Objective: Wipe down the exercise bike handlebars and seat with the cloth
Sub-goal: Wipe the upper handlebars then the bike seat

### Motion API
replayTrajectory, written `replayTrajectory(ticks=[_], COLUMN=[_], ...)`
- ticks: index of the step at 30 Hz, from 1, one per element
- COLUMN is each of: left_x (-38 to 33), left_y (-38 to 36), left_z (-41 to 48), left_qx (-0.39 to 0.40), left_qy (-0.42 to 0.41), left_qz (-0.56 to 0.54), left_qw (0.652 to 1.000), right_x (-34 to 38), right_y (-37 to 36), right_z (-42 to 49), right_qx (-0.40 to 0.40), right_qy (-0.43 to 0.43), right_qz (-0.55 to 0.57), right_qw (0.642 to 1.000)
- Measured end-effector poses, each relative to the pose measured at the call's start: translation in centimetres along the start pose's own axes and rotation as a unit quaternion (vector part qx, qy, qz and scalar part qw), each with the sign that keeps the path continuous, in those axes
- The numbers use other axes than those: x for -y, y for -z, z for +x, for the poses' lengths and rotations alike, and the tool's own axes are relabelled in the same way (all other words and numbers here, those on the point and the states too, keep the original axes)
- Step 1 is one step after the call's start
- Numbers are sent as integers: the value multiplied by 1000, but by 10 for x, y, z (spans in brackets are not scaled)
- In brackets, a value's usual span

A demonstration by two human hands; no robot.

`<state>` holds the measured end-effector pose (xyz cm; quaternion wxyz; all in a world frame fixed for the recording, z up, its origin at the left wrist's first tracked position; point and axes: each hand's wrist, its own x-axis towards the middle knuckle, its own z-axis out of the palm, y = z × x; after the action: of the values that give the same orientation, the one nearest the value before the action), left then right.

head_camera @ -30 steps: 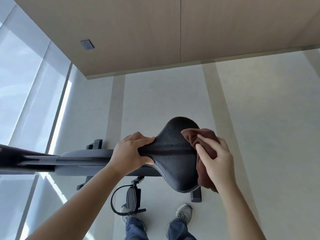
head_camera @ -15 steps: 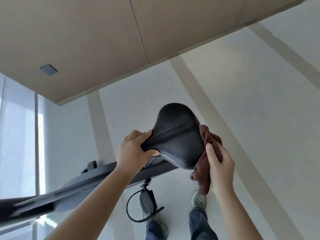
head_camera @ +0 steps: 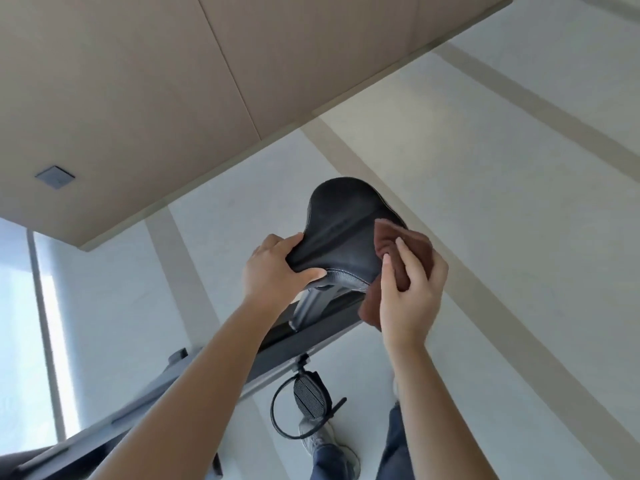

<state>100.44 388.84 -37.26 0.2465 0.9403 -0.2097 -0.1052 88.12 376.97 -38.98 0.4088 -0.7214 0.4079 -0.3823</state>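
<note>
The black bike seat (head_camera: 343,230) sits in the middle of the view on its post. My left hand (head_camera: 273,268) grips the seat's narrow nose, thumb under the edge and fingers over the top. A brown cloth (head_camera: 388,244) lies bunched against the seat's right side and hangs down below it. My right hand (head_camera: 410,289) holds the cloth and presses it to the seat's right edge, with two fingers stretched over the fabric. The handlebars are out of view.
The bike's dark frame (head_camera: 304,337) runs from under the seat down to the lower left. A pedal with a strap (head_camera: 310,396) hangs below it, above my shoes (head_camera: 318,438) on the pale floor. A wood-panelled wall (head_camera: 173,81) fills the top, a window (head_camera: 20,323) the left.
The view has swung, so the seat sits higher and more to the right. My right hand has brought the cloth from beside the seat up onto its right edge. The left hand keeps its grip.
</note>
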Motion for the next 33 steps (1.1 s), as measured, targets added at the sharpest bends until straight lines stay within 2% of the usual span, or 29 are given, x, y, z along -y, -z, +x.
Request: replayTrajectory(ticks=[2,4,6,7,9,13,18,21,23,25,27,30,33], left_x=[5,12,18,21,26,36,36,28,23,20,18,15,12], left_y=[4,6,8,7,5,0,-14,-24,-29,-31,-35,-40,-46], left_z=[-3,-12,-22,-28,-39,-65,-101,-112,-115,-118,-125,-141,-154], left_qx=[13,20,5,-12,-38,-65,-107,-121,-138,-156,-171,-201,-228], left_qy=[10,14,-14,-28,-23,63,171,202,197,192,201,238,271], left_qz=[-75,-147,-146,-127,-96,-76,-83,-116,-129,-129,-130,-137,-142], left_qw=[997,989,989,991,994,993,976,965,962,960,956,940,924], right_x=[-1,9,21,24,27,36,61,47,37,35,44,63,69], right_y=[16,21,13,6,-2,-20,-55,-35,-20,-22,-37,-64,-72], right_z=[24,52,70,75,81,67,50,68,75,73,60,30,28], right_qx=[67,188,322,356,373,399,498,499,478,464,464,484,520], right_qy=[114,207,291,336,400,475,494,508,514,540,589,662,666], right_qz=[-24,-52,-128,-174,-227,-229,-213,-199,-207,-208,-187,-173,-174], right_qw=[991,959,892,854,806,750,680,673,681,671,635,545,506])
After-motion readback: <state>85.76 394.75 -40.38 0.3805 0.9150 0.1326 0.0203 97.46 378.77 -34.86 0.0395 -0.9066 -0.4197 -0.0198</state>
